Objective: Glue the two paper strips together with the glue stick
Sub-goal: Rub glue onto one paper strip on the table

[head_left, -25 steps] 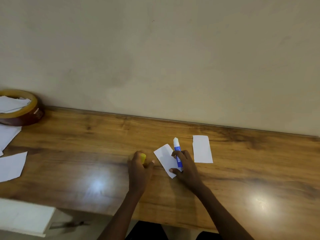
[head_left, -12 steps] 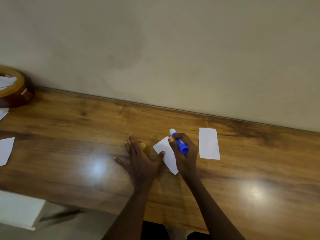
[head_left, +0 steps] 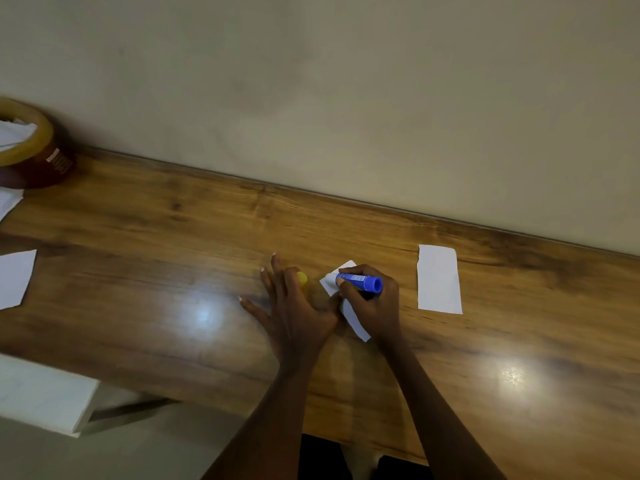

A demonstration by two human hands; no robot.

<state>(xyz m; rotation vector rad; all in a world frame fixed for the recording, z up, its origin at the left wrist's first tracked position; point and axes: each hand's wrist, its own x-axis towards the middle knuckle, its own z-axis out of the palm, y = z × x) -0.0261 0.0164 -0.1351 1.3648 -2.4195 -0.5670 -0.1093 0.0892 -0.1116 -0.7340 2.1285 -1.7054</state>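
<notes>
Since a moment ago the right hand [head_left: 372,303] has tipped the glue stick [head_left: 360,281] flat, fingers wrapped around it, tip leftward over the near paper strip [head_left: 353,315] (left hand [head_left: 294,306] splayed open, thumb pinning it), second strip [head_left: 439,279] lying apart to the right.

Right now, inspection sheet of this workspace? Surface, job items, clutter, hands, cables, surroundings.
Surface: glossy wooden tabletop, two lamp glares.
Job's things: blue glue stick tilted over the near white paper strip; second white paper strip lies apart to the right, untouched; small yellow cap beside the left fingers.
Clutter: brown tape roll at far left, loose white paper scraps near it.
Hands: right hand grips the glue stick; left hand spread flat, thumb at the strip's edge.
Cables: nothing seen.
Surroundings: plain beige wall behind; white block below the table edge.
</notes>
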